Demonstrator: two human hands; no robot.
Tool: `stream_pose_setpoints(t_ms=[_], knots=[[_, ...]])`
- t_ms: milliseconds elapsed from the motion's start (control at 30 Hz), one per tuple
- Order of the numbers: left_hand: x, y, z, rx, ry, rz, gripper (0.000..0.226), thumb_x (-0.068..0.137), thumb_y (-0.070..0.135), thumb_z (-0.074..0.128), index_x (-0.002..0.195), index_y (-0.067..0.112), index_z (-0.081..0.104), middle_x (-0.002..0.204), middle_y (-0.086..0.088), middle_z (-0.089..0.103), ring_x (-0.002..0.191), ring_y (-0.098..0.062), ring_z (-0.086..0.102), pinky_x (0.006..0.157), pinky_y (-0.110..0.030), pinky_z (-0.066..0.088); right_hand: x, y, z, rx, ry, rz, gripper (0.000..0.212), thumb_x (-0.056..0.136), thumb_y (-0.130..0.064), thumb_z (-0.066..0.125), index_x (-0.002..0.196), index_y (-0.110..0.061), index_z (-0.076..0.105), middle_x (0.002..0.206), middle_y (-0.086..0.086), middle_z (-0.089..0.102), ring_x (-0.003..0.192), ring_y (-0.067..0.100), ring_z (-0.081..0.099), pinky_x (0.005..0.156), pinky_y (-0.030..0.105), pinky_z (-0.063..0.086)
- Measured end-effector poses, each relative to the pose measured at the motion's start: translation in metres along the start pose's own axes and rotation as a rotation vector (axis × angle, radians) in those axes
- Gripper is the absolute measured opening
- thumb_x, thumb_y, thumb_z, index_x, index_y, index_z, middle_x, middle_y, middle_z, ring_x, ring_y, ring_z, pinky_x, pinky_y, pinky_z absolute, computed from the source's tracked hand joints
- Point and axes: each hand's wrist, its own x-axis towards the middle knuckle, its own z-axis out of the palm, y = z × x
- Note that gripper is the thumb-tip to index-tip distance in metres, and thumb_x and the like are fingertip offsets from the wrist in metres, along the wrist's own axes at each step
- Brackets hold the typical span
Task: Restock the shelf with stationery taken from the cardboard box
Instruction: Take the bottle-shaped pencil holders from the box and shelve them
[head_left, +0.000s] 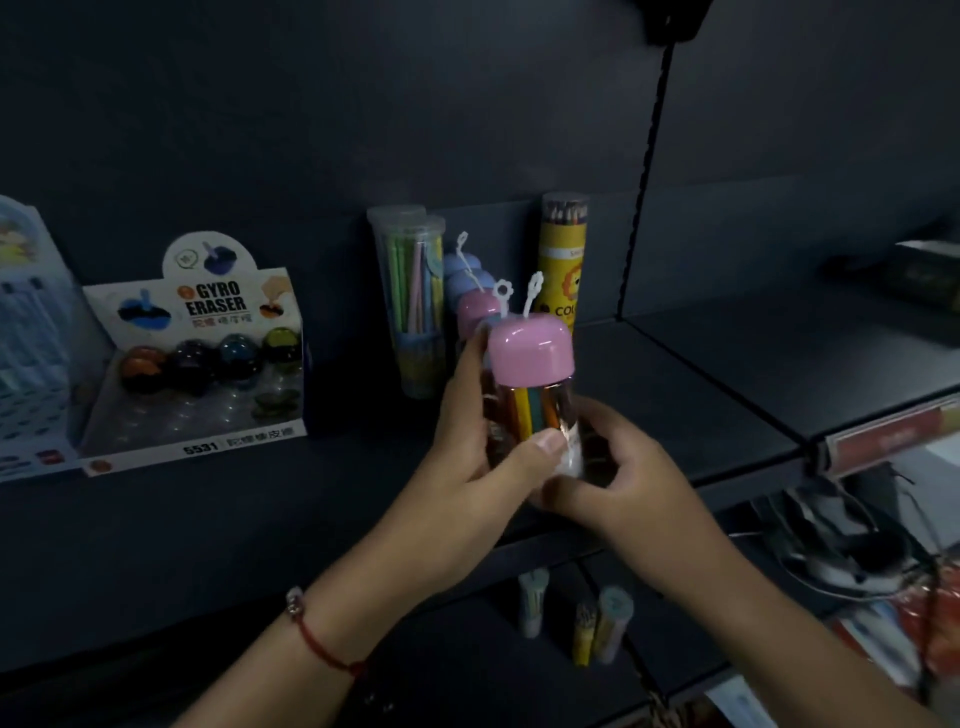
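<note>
A clear tube of coloured pens with a pink domed cap (531, 353) stands upright at the front of a row on the dark shelf (260, 519). My left hand (472, 457) wraps round the tube's left side, thumb across its front. My right hand (618, 478) grips its lower right side. Behind it stand similar tubes, one with a pink cap (475, 306) and others with blue caps (462, 267). The cardboard box is out of view.
Tall clear tubes of pastel pens (413, 291) and a yellow tube of coloured pencils (563, 254) stand at the back. A Gyro Eraser display box (192, 358) sits to the left. A dark upright divider (644, 176) splits the shelving. More tubes (597, 623) stand on the shelf below.
</note>
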Motion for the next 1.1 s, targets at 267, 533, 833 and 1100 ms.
stream_pose_setpoints(t_ms=[267, 533, 833, 1100], knots=[[0.026, -0.021, -0.015, 0.791, 0.178, 0.09, 0.084, 0.085, 0.053, 0.06, 0.151, 0.045, 0.008, 0.15, 0.008, 0.017, 0.137, -0.014, 0.02, 0.111, -0.035, 0.025, 0.054, 0.041, -0.028, -0.072, 0.207, 0.083, 0.061, 0.073, -0.022, 0.085, 0.11, -0.029, 0.036, 0.106, -0.008, 0.059, 0.088, -0.004, 0.062, 0.075, 0.013, 0.048], [0.035, -0.039, -0.017, 0.666, 0.407, 0.197, 0.067, 0.076, 0.03, 0.081, 0.128, 0.027, 0.039, 0.12, 0.007, 0.045, 0.108, -0.015, 0.052, 0.088, -0.037, 0.052, 0.133, 0.078, -0.011, -0.208, 0.079, 0.101, 0.061, 0.079, -0.039, 0.073, 0.127, -0.029, 0.036, 0.121, 0.0, 0.055, 0.113, 0.018, 0.055, 0.099, 0.04, 0.046], [0.028, -0.043, -0.024, 0.388, 0.403, 0.162, 0.077, 0.077, 0.016, 0.08, 0.114, 0.063, 0.032, 0.119, 0.017, 0.045, 0.098, -0.016, 0.062, 0.08, -0.036, 0.056, 0.169, 0.089, -0.01, -0.393, 0.102, 0.019, 0.054, 0.071, -0.053, 0.075, 0.114, -0.025, 0.055, 0.111, -0.002, 0.059, 0.098, 0.015, 0.061, 0.089, 0.037, 0.052], [0.028, -0.045, -0.025, 0.335, 0.358, 0.15, 0.068, 0.078, 0.017, 0.079, 0.12, 0.051, 0.038, 0.119, 0.011, 0.05, 0.099, -0.019, 0.064, 0.081, -0.033, 0.056, 0.188, 0.082, 0.003, -0.5, 0.206, -0.005, 0.045, 0.08, -0.042, 0.072, 0.113, -0.027, 0.044, 0.103, -0.007, 0.067, 0.091, 0.019, 0.063, 0.075, 0.033, 0.048]])
